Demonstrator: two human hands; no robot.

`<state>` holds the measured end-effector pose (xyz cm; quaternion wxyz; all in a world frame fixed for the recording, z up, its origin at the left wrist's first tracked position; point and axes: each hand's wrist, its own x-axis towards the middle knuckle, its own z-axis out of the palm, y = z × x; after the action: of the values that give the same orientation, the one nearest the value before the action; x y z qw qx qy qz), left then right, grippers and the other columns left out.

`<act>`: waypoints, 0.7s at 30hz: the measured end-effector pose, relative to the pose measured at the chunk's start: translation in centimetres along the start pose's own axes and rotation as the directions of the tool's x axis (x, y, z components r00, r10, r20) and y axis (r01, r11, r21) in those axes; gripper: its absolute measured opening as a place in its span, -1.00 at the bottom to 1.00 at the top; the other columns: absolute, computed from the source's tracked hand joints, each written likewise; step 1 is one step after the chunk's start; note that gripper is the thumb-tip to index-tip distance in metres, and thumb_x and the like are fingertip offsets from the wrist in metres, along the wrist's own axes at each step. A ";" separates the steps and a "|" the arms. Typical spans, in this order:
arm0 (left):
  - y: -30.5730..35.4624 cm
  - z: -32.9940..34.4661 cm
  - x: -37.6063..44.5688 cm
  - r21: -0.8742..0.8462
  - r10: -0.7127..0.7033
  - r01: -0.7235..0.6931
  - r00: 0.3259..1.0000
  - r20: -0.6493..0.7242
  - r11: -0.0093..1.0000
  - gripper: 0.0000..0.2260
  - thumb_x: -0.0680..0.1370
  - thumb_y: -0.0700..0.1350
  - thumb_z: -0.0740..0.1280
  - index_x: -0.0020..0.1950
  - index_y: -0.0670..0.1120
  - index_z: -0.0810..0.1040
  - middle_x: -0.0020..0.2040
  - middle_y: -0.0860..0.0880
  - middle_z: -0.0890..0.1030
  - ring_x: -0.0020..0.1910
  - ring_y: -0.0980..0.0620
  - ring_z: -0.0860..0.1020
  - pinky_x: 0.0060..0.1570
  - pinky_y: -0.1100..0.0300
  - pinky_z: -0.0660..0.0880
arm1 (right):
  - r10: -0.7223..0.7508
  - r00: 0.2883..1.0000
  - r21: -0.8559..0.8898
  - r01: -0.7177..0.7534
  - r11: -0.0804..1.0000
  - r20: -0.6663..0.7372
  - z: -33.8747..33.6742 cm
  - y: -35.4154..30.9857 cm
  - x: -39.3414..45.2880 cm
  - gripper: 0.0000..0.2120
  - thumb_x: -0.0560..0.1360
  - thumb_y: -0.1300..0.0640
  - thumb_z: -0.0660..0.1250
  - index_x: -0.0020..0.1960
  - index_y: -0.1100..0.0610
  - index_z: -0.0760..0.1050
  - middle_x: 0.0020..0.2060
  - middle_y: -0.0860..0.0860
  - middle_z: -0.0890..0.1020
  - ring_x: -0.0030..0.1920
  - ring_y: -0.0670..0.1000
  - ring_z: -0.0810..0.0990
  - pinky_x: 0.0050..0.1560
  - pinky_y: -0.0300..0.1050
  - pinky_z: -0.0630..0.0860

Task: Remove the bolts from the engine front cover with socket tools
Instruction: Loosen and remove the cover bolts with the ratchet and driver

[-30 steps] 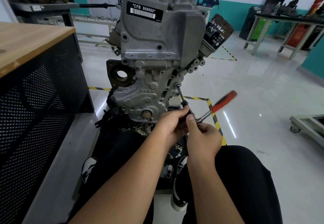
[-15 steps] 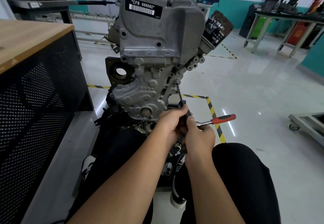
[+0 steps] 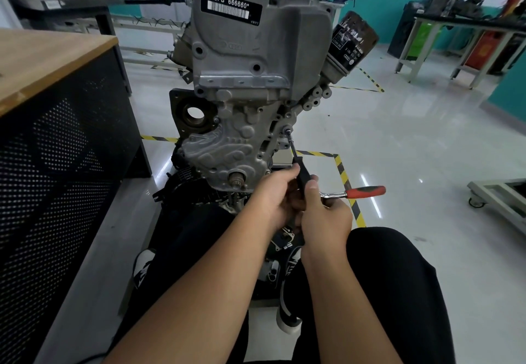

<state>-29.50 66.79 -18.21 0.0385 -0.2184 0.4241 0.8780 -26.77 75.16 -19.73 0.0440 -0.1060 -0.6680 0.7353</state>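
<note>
Fingers of the left hand [image 3: 274,195] grip the black-handled extension driver [image 3: 301,174]; its tip sits on a bolt [image 3: 288,130] at the right edge of the grey cast-aluminium engine front cover [image 3: 227,147]. Right hand [image 3: 324,217] grips the red-handled ratchet [image 3: 355,192], pointing right.

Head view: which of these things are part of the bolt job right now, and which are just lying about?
In the job:
front cover
bolt
extension bar
ratchet
left hand
right hand

Lying about:
oil filter
wooden bench
loose metal parts on the floor
</note>
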 end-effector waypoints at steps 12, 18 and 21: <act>-0.5 -0.1 0.1 0.041 0.092 -0.090 0.995 -0.045 0.995 -0.77 0.55 -0.04 0.46 0.04 -0.21 0.69 -0.09 -0.16 0.71 -0.26 -0.07 0.67 -0.28 0.13 0.64 | -0.146 0.989 -0.109 0.143 0.984 -0.019 -0.1 -0.3 -0.4 -0.83 0.56 -0.01 0.45 -0.11 -0.01 0.49 -0.25 -0.06 0.66 -0.28 -0.16 0.65 -0.28 -0.31 0.54; -0.1 0.1 0.0 0.013 0.124 -0.124 0.992 -0.028 0.992 -0.68 0.56 -0.04 0.44 0.11 -0.30 0.64 -0.05 -0.26 0.62 -0.12 -0.16 0.58 0.07 -0.15 0.60 | -0.259 0.966 -0.235 0.249 0.940 -0.015 -0.4 -0.5 -0.3 -0.70 0.41 -0.02 0.60 -0.12 -0.09 0.46 -0.41 -0.07 0.62 -0.41 -0.19 0.61 -0.44 -0.43 0.42; 0.0 -0.1 -0.2 0.071 0.041 -0.042 0.999 0.013 0.997 -0.73 0.60 0.03 0.36 -0.16 -0.13 0.66 -0.25 -0.11 0.65 -0.45 -0.03 0.54 -0.45 0.21 0.49 | -0.014 1.000 0.048 0.014 0.999 0.001 0.2 -0.3 -0.5 -0.66 0.47 -0.06 0.55 -0.08 0.21 0.56 -0.38 0.12 0.64 -0.50 0.00 0.55 -0.48 -0.16 0.50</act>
<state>-29.34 66.75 -18.14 0.0305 -0.2032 0.4593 0.8642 -26.35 74.87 -19.34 0.0512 -0.0995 -0.6508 0.7509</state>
